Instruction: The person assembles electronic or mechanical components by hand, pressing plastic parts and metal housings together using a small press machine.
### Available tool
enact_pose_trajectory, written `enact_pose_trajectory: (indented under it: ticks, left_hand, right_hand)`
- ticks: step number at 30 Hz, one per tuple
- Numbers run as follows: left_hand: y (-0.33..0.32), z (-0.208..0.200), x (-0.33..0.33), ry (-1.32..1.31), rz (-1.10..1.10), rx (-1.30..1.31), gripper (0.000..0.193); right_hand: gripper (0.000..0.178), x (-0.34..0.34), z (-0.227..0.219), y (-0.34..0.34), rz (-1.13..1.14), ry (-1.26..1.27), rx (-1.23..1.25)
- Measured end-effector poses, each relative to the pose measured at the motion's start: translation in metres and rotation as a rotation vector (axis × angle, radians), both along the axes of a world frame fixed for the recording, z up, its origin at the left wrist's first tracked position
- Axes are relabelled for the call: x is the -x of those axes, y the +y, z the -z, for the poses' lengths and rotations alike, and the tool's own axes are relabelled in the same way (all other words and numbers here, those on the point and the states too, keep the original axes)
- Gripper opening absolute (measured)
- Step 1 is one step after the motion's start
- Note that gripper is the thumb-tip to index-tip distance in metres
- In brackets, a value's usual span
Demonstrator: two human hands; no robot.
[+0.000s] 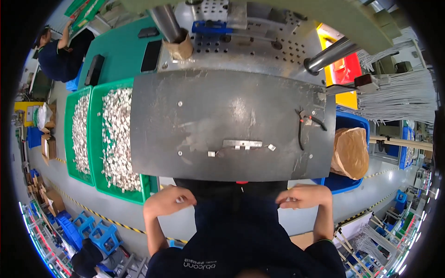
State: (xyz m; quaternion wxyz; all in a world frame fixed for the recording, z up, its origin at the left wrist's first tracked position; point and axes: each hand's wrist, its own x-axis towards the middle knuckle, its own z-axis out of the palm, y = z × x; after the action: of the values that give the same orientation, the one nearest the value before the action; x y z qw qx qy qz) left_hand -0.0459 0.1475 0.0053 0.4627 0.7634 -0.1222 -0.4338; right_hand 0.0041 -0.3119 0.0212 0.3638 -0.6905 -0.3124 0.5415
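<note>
Both my hands hang in front of the near edge of a dark grey work plate, touching nothing on it. At the left is my left hand, its fingers loosely bent with a gap to the thumb and nothing seen in it. My right hand mirrors it at the right, loosely curled and apparently unloaded. On the plate lies a small silver metal bar with two small pale pieces at its near side. One loose white metal piece sits left of it, another small piece right. Cutting pliers rest farther right, handles spread.
Left of the plate stand two green bins full of small metal pieces. A blue bin with a brown paper bag is at the right. Metal posts rise behind the plate. A phone lies on the green mat.
</note>
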Motion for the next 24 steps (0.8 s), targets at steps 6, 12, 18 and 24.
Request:
enact_pose_trajectory:
  ticks: [6, 12, 18, 24]
  left_hand:
    - [-0.009, 0.059, 0.034, -0.399, -0.499, -0.245, 0.017]
    - [-0.014, 0.071, 0.036, -0.351, -0.599, -0.341, 0.010]
    - [-0.026, 0.054, 0.041, -0.462, -0.625, -0.507, 0.013]
    - [-0.071, -0.009, -0.027, -0.221, -0.546, 0.010, 0.010]
  right_hand:
    - [0.029, 0.086, 0.086, -0.020, 0.967, -0.224, 0.378]
    - [0.035, 0.093, 0.098, -0.014, 1.152, -0.076, 0.205]
    - [0.040, 0.080, 0.076, -0.010, 1.111, 0.014, 0.317]
    - [0.030, 0.042, 0.031, 0.035, 0.548, 0.006, 0.324]
